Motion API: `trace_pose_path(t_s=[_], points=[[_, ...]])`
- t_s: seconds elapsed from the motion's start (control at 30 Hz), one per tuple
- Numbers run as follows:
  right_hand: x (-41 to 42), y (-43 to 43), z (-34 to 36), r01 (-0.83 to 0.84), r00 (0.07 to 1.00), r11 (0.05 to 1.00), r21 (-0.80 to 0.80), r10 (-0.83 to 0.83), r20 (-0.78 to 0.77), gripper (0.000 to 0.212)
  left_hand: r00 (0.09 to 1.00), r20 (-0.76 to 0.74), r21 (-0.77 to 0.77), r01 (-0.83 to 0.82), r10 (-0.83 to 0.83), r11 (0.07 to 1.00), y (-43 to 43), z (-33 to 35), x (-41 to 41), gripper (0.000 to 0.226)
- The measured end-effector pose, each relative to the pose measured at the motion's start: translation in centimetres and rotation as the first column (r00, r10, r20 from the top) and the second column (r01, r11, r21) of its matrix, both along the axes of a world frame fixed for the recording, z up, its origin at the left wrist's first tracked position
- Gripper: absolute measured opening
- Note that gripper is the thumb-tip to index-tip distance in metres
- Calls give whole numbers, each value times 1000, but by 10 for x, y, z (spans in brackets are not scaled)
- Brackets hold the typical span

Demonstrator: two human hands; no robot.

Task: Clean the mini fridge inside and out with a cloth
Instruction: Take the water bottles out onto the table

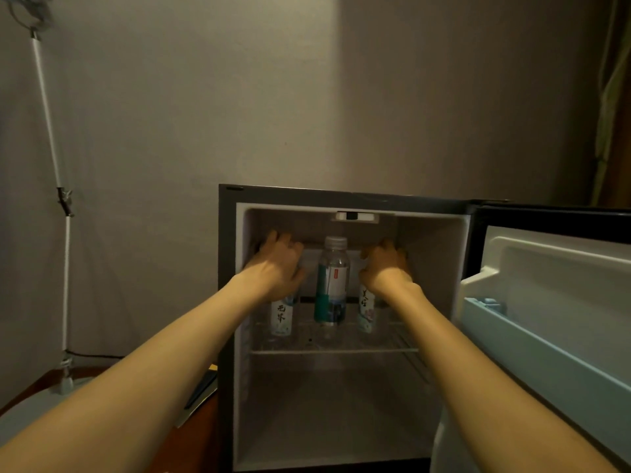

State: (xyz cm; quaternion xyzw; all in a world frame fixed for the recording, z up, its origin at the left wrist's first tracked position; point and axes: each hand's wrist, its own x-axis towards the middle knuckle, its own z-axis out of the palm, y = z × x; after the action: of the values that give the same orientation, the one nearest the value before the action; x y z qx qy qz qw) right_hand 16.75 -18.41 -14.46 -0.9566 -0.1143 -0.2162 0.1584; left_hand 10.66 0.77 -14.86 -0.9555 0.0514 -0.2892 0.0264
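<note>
The dark mini fridge (227,268) stands with its door (546,353) swung open to the right. Three water bottles stand on its wire shelf (334,349). My left hand (280,264) reaches inside and closes over the top of the left bottle (282,317). Over the top of the right bottle (366,312), my right hand (386,268) curls its fingers. The taller middle bottle (332,281) with a teal label stands free between my hands. No cloth is in view.
Below the shelf, the fridge's lower compartment (334,414) holds nothing visible. A white lamp pole (51,138) with a round base stands at the left on a wooden surface (41,380). A dark flat object (201,387) lies beside the fridge. A curtain (611,97) hangs at the far right.
</note>
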Motion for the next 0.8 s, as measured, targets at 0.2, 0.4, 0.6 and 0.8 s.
trace_pose_path(t_s=[0.2,0.4,0.6,0.8], points=[[-17,-4,-7,-27,998,999,24,26,48,41,982,81,41,166,-168,985,-1,-6,-19,26],[-50,-2,-2,-18,991,997,69,9,137,25,961,106,43,254,-257,966,-4,-10,-46,10],[-78,3,-5,-57,991,998,25,54,123,19,948,77,114,298,-307,948,-5,-15,-67,6],[-105,3,-14,-106,984,994,-5,105,145,12,931,112,179,324,-346,929,-1,-28,-87,10]])
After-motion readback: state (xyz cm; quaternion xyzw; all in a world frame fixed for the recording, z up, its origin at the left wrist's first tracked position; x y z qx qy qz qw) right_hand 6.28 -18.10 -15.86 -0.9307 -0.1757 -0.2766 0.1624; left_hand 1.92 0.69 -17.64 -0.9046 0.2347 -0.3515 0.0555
